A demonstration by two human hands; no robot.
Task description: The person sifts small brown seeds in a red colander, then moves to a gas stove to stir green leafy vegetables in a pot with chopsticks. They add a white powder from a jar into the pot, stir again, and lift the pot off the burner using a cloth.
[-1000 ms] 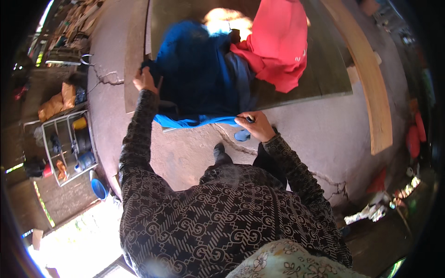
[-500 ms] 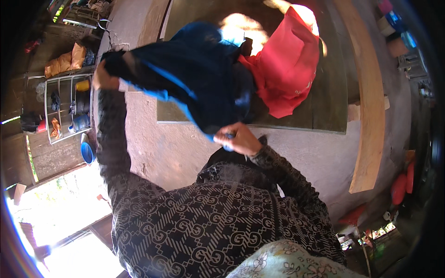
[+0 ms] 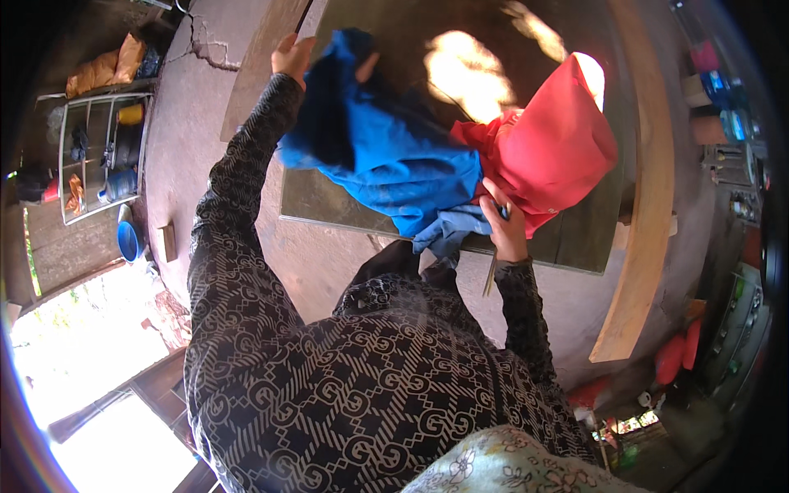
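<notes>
Blue cloth [image 3: 386, 160] now lifted higher, spread between left hand [image 3: 289, 56] and right hand [image 3: 503, 226], fingers clamped on it, red cloth [image 3: 551, 152] beside.

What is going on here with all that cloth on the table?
A person in a dark patterned top holds a blue garment spread between both hands above a dark table. The left hand lifts one end high at the table's far side, while the right hand grips the other end near the front edge. A red cloth lies bunched on the table beside the blue one. A wooden plank runs along the right.
</notes>
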